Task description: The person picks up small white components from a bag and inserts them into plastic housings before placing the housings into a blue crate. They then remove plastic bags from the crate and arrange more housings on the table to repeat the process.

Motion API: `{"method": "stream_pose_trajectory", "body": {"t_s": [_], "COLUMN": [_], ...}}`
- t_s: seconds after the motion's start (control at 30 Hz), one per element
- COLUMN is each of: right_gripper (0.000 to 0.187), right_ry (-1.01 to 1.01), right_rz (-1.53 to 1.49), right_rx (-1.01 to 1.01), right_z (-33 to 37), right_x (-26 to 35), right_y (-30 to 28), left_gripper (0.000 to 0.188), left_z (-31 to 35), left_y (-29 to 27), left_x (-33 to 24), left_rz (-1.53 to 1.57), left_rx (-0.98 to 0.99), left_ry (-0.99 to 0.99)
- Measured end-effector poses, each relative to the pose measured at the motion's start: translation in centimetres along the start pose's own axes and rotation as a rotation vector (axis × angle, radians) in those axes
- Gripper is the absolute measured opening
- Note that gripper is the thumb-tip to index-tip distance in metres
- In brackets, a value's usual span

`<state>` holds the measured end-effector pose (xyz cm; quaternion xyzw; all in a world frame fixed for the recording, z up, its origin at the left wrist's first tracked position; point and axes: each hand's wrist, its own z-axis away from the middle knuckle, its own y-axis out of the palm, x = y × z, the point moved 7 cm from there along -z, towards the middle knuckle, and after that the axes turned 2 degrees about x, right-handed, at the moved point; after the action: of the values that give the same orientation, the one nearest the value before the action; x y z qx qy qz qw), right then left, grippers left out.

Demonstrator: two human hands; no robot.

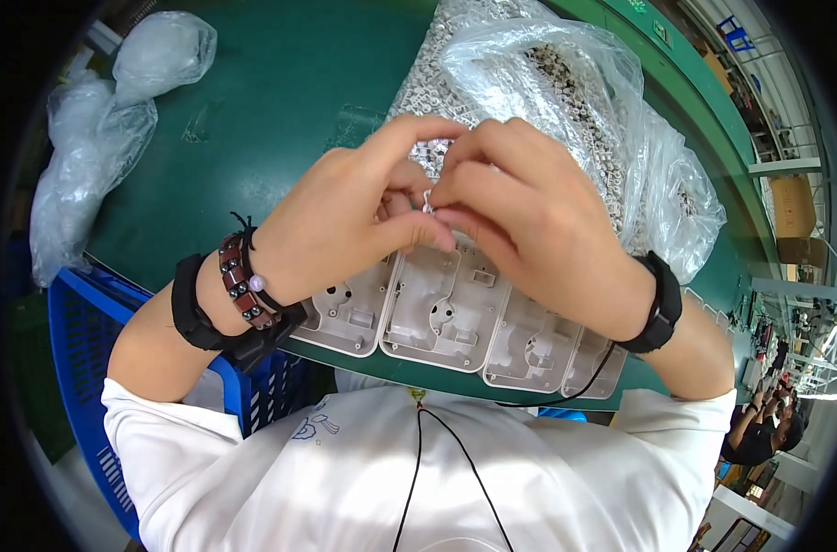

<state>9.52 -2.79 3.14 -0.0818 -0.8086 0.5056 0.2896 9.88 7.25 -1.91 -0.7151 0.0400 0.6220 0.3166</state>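
Observation:
Above a row of off-white plastic housings, my two hands meet at the fingertips. A small white plastic piece [427,204] shows between them; its exact kind is too small to make out. My right hand [529,198] pinches it from the right with bent fingers. My left hand [359,202] curls in from the other side, thumb and fingers closed around the same spot. Beneath the hands lie the plastic housings [409,317], open side up, with round posts and small holes inside. Just beyond the fingers spreads a heap of small white plastic parts [455,64].
Clear plastic bags [566,55] partly cover the heap on the green table [271,74]. More bunched plastic bags [97,129] lie at the far left. A blue plastic crate [87,368] stands by the table's left edge. Another person [763,428] is at the far right.

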Motion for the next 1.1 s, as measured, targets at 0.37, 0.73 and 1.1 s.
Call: {"method": "stream_pose_trajectory", "body": {"t_s": [0.37,0.73,1.1], "right_gripper": [0.013,0.009,0.006], "right_ry": [0.055,0.05,-0.113], "right_rz": [-0.166,-0.058,0.382], "right_rx": [0.031,0.162,0.314], "right_z": [-2.6,-3.8,-3.9], "right_x": [-1.9,-1.3,0.0], "right_y": [-0.7,4.0,11.1], "left_gripper": [0.046,0.036,0.036], "left_z": [-0.3,0.2,0.9], "left_y": [-1.8,-10.2,-8.0], "left_x": [-0.4,-0.7,-2.2], "left_rz": [0.157,0.268,0.128], "left_rx": [-0.147,-0.726,-0.683], "left_ry": [0.094,0.166,0.319]}}
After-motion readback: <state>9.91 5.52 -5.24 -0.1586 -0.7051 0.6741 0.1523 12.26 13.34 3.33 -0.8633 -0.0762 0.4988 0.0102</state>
